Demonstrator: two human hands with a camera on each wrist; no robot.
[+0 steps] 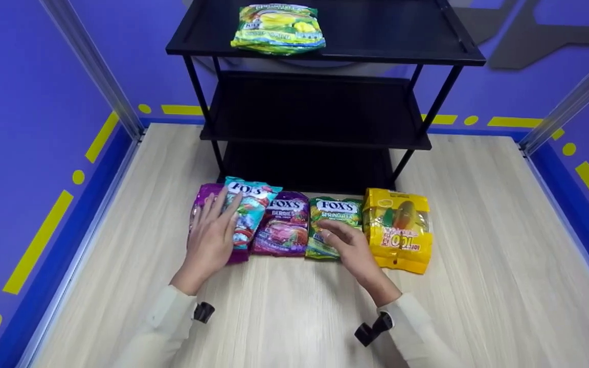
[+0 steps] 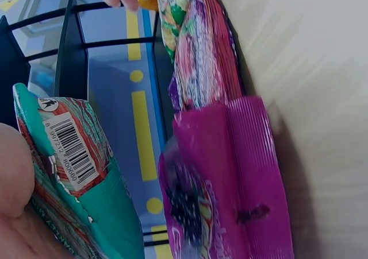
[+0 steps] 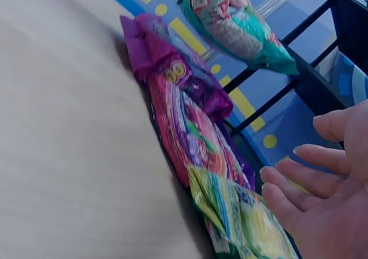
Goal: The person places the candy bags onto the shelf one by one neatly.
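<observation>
My left hand (image 1: 211, 238) holds a teal Fox's candy bag (image 1: 251, 208), its fingers spread along the left side. The bag is up off the table, tilted, over a purple-magenta candy bag (image 2: 207, 178), whose upper right part it hides in the head view. My right hand (image 1: 349, 249) holds nothing and hovers over the green Fox's spring tea bag (image 1: 336, 206), its fingers loosely bent. Between the hands lies the purple Fox's berries bag (image 1: 287, 225). A yellow gummy candy bag (image 1: 400, 230) is to the right of my right hand.
A black three-tier shelf (image 1: 315, 110) stands behind the row of bags. A yellow-green candy bag (image 1: 279, 29) lies on its top tier, near the front left. Blue walls (image 1: 23, 128) bound the wooden table (image 1: 279, 317).
</observation>
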